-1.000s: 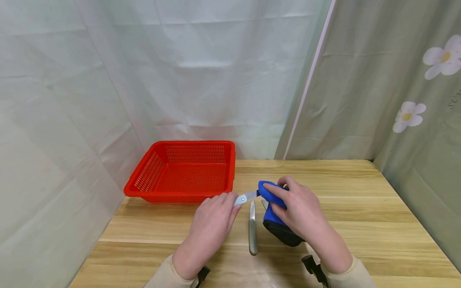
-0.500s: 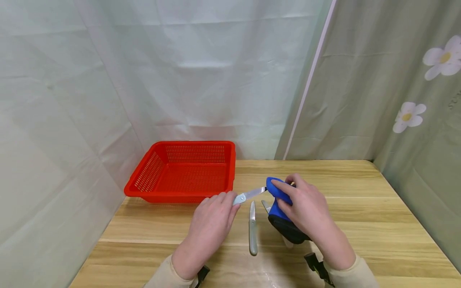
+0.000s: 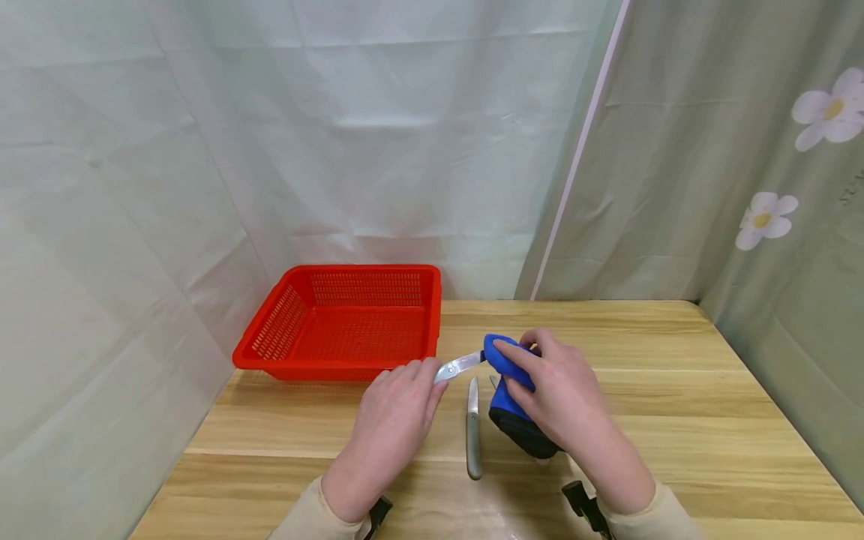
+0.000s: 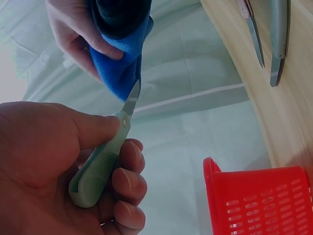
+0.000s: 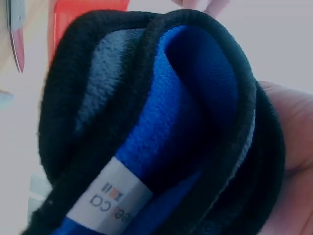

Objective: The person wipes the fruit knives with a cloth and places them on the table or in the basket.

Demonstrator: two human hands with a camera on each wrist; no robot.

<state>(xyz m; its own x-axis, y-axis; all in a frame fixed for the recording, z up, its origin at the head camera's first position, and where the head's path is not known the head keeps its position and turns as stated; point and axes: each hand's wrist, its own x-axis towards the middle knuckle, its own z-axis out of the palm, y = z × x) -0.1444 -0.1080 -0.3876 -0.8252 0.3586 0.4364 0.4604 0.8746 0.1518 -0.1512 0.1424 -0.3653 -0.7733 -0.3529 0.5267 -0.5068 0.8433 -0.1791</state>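
My left hand (image 3: 394, 412) grips a folding knife (image 4: 105, 159) by its pale green handle, thumb along one side and fingers curled round the other. Its blade (image 3: 469, 362) is unfolded and points to the right. With my right hand (image 3: 570, 394) I hold a bunched blue cloth (image 3: 511, 399) with black edging and a white label (image 5: 110, 196). The cloth's folded edge sits at the blade's tip end and covers the very tip in the head view. Both hands are above the wooden table.
A second folding knife (image 3: 474, 442) with a grey-green handle lies unfolded on the table (image 3: 675, 420) between the hands. Another knife (image 4: 253, 36) lies beside it, mostly hidden by the cloth in the head view. A red plastic basket (image 3: 337, 370) stands back left, before the curtain (image 3: 418, 150).
My right hand drew the cloth rightward along the blade toward its tip, then came back left over it. My left hand has barely moved; the knife has turned slightly.
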